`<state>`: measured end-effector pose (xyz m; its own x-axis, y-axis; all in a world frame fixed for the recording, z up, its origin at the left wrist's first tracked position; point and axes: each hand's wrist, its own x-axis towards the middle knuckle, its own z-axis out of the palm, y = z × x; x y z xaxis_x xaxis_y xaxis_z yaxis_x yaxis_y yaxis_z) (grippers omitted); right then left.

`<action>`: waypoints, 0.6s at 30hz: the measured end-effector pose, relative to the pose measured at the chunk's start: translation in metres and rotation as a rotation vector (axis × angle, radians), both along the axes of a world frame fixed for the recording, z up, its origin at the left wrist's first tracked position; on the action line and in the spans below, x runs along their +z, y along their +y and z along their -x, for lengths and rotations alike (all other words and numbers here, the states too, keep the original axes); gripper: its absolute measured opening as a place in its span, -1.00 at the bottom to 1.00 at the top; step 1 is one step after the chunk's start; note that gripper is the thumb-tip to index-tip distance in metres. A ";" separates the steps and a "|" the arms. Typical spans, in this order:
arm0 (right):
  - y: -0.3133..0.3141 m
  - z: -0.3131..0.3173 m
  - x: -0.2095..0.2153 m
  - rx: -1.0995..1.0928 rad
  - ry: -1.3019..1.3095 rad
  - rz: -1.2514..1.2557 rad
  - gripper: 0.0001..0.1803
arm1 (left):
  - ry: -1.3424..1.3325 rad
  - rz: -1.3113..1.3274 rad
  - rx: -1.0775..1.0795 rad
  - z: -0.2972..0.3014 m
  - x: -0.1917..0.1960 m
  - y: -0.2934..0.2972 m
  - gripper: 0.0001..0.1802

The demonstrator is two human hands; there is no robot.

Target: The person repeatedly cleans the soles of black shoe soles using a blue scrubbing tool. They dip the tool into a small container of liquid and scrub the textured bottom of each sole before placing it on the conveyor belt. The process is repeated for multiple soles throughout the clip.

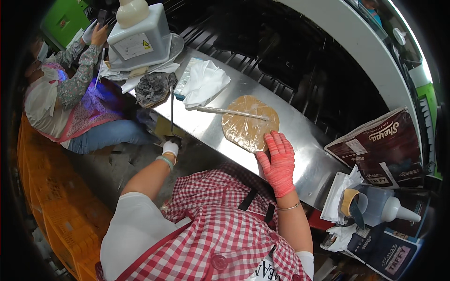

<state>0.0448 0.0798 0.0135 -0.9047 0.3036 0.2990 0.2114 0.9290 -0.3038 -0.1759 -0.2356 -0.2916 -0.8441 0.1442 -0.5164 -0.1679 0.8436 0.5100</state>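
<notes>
My right hand (281,165), in a red knit glove, has its fingers stretched out flat. Its fingertips touch the lower right edge of a round brown board (243,129) wrapped in shiny clear film. Across that board lies a thin film-covered stick (225,110). My left hand (170,149), in a white glove, is below the table's near edge; its fingers are small and partly hidden. Close above it hangs the end of a thin dark bent rod (171,110). A dark grey crumpled clump (153,88) and a white cloth (206,83) lie farther left on the metal table (206,136).
A large grey-white bottle (139,40) stands at the table's far left end. Dark printed bags (379,147) and a clear nozzle bottle (379,206) are at right. Orange crates (61,201) line the left. Another person (70,103) sits at far left holding a phone (102,18).
</notes>
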 end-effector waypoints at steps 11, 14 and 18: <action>-0.003 -0.008 0.006 0.018 0.207 0.065 -0.61 | 0.104 -0.269 -0.574 -0.147 0.160 0.024 -0.71; 0.000 -0.018 0.004 0.097 0.220 0.070 -0.78 | 0.175 -0.337 -0.610 -0.146 0.201 0.039 -0.72; 0.000 -0.015 -0.001 0.229 0.249 0.045 -0.85 | 0.253 -0.382 -0.653 -0.160 0.226 0.043 -0.72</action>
<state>0.0602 0.0799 0.0125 -0.8519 0.1193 0.5100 -0.0867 0.9281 -0.3620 -0.0160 -0.1924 -0.0657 -0.6127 0.7786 -0.1353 0.4600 0.4906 0.7401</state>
